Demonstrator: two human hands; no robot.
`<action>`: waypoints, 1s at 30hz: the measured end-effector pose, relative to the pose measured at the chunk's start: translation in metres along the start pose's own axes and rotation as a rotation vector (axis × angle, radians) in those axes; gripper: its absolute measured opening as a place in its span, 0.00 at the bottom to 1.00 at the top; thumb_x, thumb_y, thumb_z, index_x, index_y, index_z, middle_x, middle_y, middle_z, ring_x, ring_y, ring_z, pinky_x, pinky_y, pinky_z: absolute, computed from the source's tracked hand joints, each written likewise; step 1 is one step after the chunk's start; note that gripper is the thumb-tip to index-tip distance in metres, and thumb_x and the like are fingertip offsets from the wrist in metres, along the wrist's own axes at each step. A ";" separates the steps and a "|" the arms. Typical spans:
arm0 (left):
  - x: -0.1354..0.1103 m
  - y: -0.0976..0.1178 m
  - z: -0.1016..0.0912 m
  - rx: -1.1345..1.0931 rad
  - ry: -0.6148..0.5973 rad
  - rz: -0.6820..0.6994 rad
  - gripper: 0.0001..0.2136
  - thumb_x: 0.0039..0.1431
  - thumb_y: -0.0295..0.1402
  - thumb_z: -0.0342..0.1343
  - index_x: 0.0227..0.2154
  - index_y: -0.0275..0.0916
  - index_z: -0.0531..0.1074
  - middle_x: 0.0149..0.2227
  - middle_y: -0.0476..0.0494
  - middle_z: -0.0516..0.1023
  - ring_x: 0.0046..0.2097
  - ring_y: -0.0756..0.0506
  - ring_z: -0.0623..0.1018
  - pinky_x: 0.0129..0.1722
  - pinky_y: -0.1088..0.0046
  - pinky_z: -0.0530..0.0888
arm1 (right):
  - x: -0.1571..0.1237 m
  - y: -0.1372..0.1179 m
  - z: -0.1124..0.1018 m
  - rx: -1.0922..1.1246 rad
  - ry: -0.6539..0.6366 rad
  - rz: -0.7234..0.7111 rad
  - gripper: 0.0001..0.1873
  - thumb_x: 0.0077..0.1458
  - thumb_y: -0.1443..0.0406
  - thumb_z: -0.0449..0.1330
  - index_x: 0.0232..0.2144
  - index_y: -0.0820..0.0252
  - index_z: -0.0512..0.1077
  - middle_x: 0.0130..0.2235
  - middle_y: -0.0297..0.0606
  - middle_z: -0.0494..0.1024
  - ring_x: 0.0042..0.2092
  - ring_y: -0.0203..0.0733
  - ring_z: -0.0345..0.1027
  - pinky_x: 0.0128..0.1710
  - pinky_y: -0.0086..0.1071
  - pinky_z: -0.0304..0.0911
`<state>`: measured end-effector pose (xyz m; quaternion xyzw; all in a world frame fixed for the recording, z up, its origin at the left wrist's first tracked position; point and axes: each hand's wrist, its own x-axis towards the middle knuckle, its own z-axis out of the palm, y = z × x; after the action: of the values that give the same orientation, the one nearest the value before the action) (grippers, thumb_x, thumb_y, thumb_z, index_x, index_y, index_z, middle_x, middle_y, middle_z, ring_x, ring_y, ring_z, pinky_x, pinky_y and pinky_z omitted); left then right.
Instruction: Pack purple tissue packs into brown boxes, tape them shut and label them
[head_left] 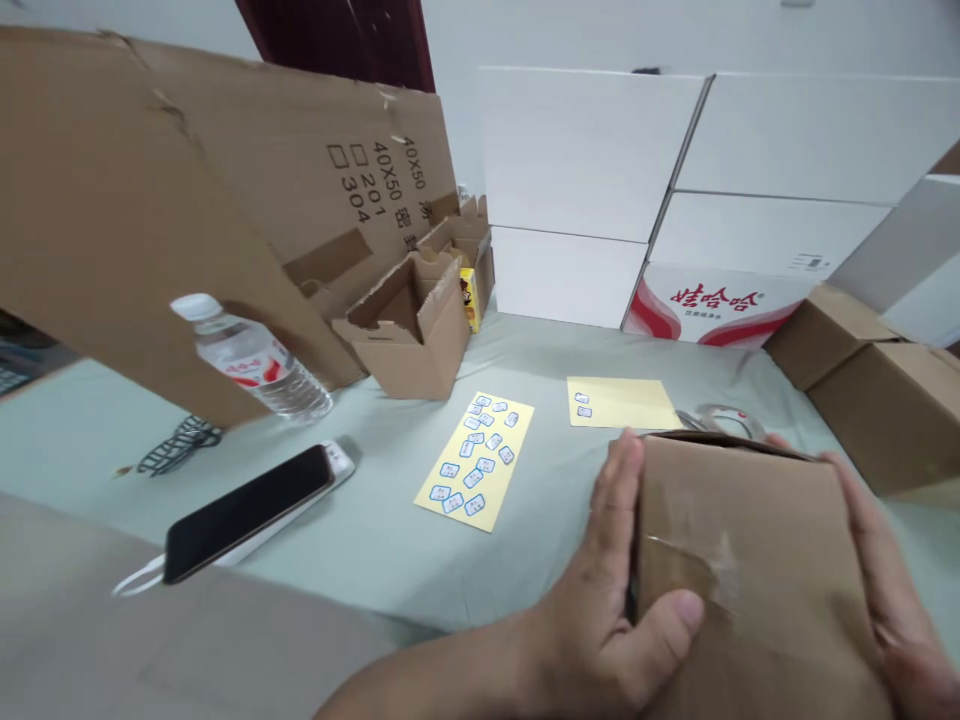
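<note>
A brown cardboard box [757, 580] is held between my two hands at the near right of the table. My left hand [607, 600] presses along its left side, with the thumb lying over the near face. On the opposite side, my right hand [892, 590] grips the box, and part of it is cut off by the frame edge. A strip of clear tape runs across the box's face, and a dark gap shows along its top edge. Just beyond the box lie a roll of clear tape [731, 420] and a yellow sheet [622, 402] with two small stickers.
Another yellow sheet [476, 460] with several stickers lies mid-table. To the left are a phone [247, 510] on a white device, a water bottle [259, 360] and a black coiled cord [180, 447]. Open cartons [420, 340], white boxes [570, 270] and brown boxes [892, 390] line the back and right.
</note>
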<state>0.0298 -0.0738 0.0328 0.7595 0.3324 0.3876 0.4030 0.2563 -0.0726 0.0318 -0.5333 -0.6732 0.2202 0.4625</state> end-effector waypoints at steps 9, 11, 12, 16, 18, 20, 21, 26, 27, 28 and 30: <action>0.012 -0.093 -0.086 0.785 0.149 -0.500 0.13 0.67 0.29 0.46 0.48 0.34 0.74 0.50 0.32 0.76 0.57 0.37 0.72 0.59 0.53 0.67 | 0.003 -0.011 -0.005 0.109 0.115 0.197 0.37 0.51 0.48 0.57 0.63 0.28 0.56 0.66 0.29 0.60 0.64 0.68 0.54 0.59 0.65 0.55; 0.012 -0.116 -0.093 0.847 0.147 -0.571 0.11 0.66 0.31 0.51 0.47 0.35 0.73 0.50 0.35 0.76 0.54 0.38 0.74 0.56 0.52 0.70 | 0.004 -0.004 -0.007 0.085 0.107 0.129 0.37 0.51 0.48 0.58 0.63 0.29 0.57 0.65 0.31 0.63 0.61 0.68 0.59 0.55 0.62 0.61; 0.012 -0.123 -0.092 0.869 0.142 -0.597 0.11 0.66 0.34 0.53 0.48 0.36 0.72 0.51 0.37 0.75 0.53 0.40 0.74 0.54 0.53 0.72 | 0.004 -0.001 -0.008 0.072 0.099 0.120 0.37 0.51 0.48 0.58 0.64 0.30 0.56 0.65 0.32 0.62 0.61 0.67 0.60 0.54 0.60 0.63; 0.014 -0.131 -0.080 0.907 0.131 -0.660 0.15 0.64 0.38 0.56 0.50 0.37 0.70 0.52 0.39 0.73 0.50 0.42 0.76 0.49 0.56 0.75 | 0.002 0.005 -0.009 0.063 0.083 0.074 0.38 0.53 0.49 0.57 0.66 0.35 0.54 0.67 0.32 0.59 0.62 0.65 0.58 0.53 0.56 0.66; 0.016 -0.130 -0.077 0.898 0.136 -0.676 0.15 0.65 0.38 0.56 0.50 0.37 0.70 0.52 0.39 0.73 0.50 0.42 0.76 0.49 0.56 0.75 | 0.001 0.006 -0.008 0.075 0.074 0.042 0.39 0.54 0.49 0.57 0.66 0.37 0.53 0.67 0.33 0.59 0.62 0.65 0.58 0.56 0.56 0.63; 0.017 -0.132 -0.077 0.871 0.153 -0.685 0.14 0.65 0.38 0.56 0.49 0.37 0.71 0.51 0.40 0.74 0.50 0.42 0.76 0.49 0.56 0.75 | 0.001 0.005 -0.006 0.097 0.059 0.032 0.39 0.55 0.49 0.57 0.67 0.38 0.52 0.67 0.34 0.59 0.64 0.63 0.56 0.59 0.56 0.60; 0.018 -0.133 -0.079 0.851 0.167 -0.687 0.13 0.65 0.38 0.56 0.47 0.37 0.72 0.50 0.40 0.75 0.49 0.43 0.76 0.49 0.56 0.75 | 0.001 0.004 -0.005 0.112 0.059 0.027 0.39 0.56 0.49 0.57 0.67 0.38 0.52 0.67 0.34 0.59 0.64 0.62 0.55 0.60 0.55 0.59; 0.023 -0.118 -0.086 0.663 0.271 -0.647 0.09 0.62 0.31 0.52 0.26 0.37 0.71 0.38 0.38 0.81 0.43 0.41 0.80 0.44 0.64 0.76 | 0.003 -0.002 -0.001 0.166 0.038 0.005 0.39 0.58 0.48 0.56 0.68 0.42 0.50 0.68 0.35 0.57 0.66 0.59 0.52 0.60 0.49 0.60; 0.023 -0.104 -0.085 0.623 0.298 -0.624 0.10 0.62 0.32 0.49 0.26 0.38 0.70 0.40 0.38 0.81 0.43 0.41 0.80 0.43 0.66 0.77 | 0.003 -0.003 -0.001 0.168 0.032 0.003 0.38 0.59 0.48 0.56 0.68 0.42 0.49 0.68 0.35 0.57 0.67 0.58 0.52 0.60 0.49 0.60; 0.022 -0.087 -0.081 0.574 0.344 -0.581 0.11 0.63 0.34 0.47 0.27 0.39 0.70 0.44 0.39 0.81 0.44 0.42 0.80 0.42 0.67 0.77 | 0.003 -0.004 0.000 0.166 0.027 -0.001 0.38 0.59 0.48 0.55 0.68 0.42 0.49 0.68 0.34 0.56 0.67 0.57 0.52 0.60 0.48 0.61; 0.019 -0.044 -0.068 0.503 0.469 -0.459 0.15 0.66 0.40 0.42 0.31 0.41 0.70 0.48 0.41 0.79 0.50 0.42 0.78 0.45 0.66 0.77 | 0.003 -0.005 0.000 0.160 0.026 -0.014 0.37 0.60 0.49 0.55 0.68 0.41 0.48 0.68 0.32 0.55 0.67 0.55 0.51 0.60 0.46 0.61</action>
<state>-0.0279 -0.0148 0.0263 0.6315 0.6603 0.3569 0.1944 0.2539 -0.0712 0.0370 -0.4928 -0.6509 0.2632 0.5140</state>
